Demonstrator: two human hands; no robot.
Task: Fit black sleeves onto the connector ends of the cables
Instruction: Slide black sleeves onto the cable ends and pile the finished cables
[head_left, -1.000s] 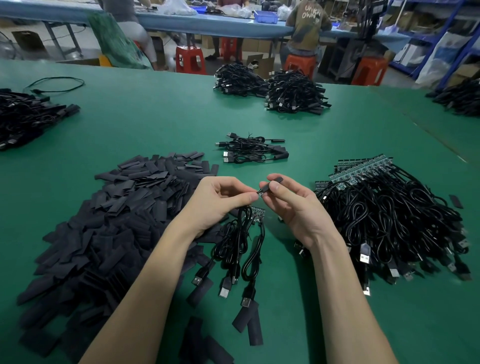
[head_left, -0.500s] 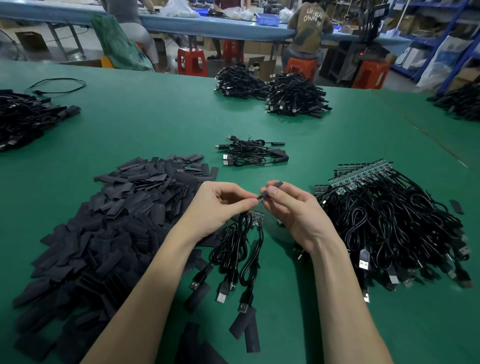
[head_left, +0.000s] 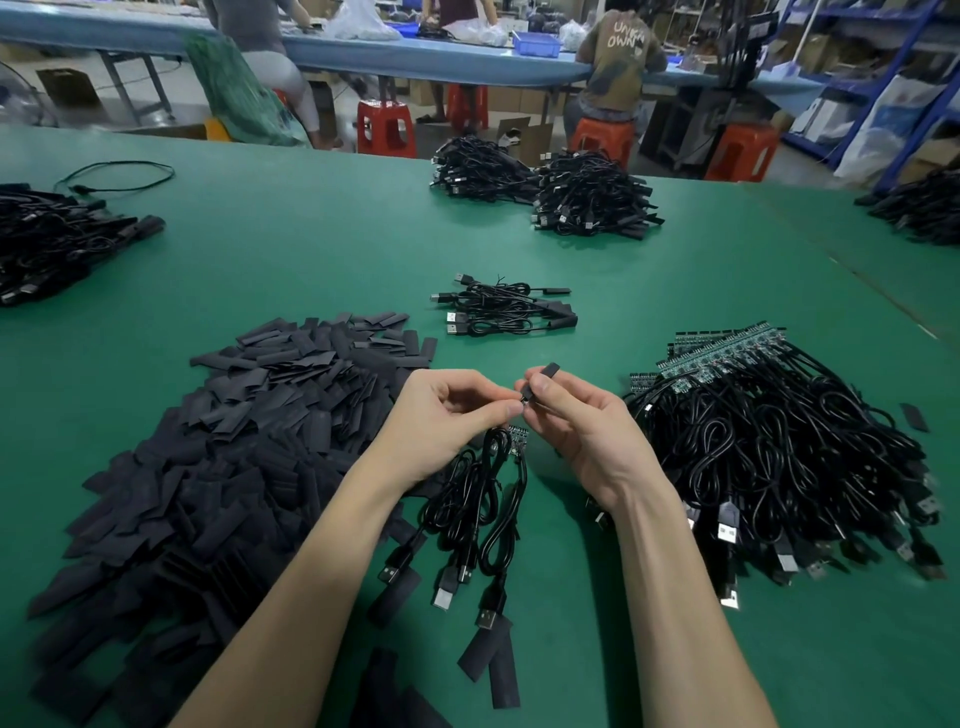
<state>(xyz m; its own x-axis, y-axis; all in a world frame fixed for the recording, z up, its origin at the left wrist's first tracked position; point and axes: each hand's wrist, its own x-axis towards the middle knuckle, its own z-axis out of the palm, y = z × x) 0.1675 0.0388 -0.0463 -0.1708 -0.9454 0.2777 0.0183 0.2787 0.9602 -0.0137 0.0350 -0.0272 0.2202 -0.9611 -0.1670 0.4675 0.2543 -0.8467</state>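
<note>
Hanging below the hands, three cables (head_left: 467, 514) trail toward the viewer across the green counter (head_left: 311, 249). Left hand (head_left: 447, 421) pinches a cable end at its fingertips; right hand (head_left: 576, 421) pinches a sleeve (head_left: 543, 376), touching that end. Sleeve pile (head_left: 218, 447) lies left, cable heap (head_left: 789, 457) right, finished cables (head_left: 506, 312) beyond.

Two hands (head_left: 452, 415) are showing at six o'clock. One big heap of black sleeves (head_left: 218, 447) is lying at nine o'clock. Six cable piles (head_left: 779, 457) are sitting around the green table (head_left: 311, 249). Four red stools (head_left: 387, 127) are standing at twelve o'clock.
</note>
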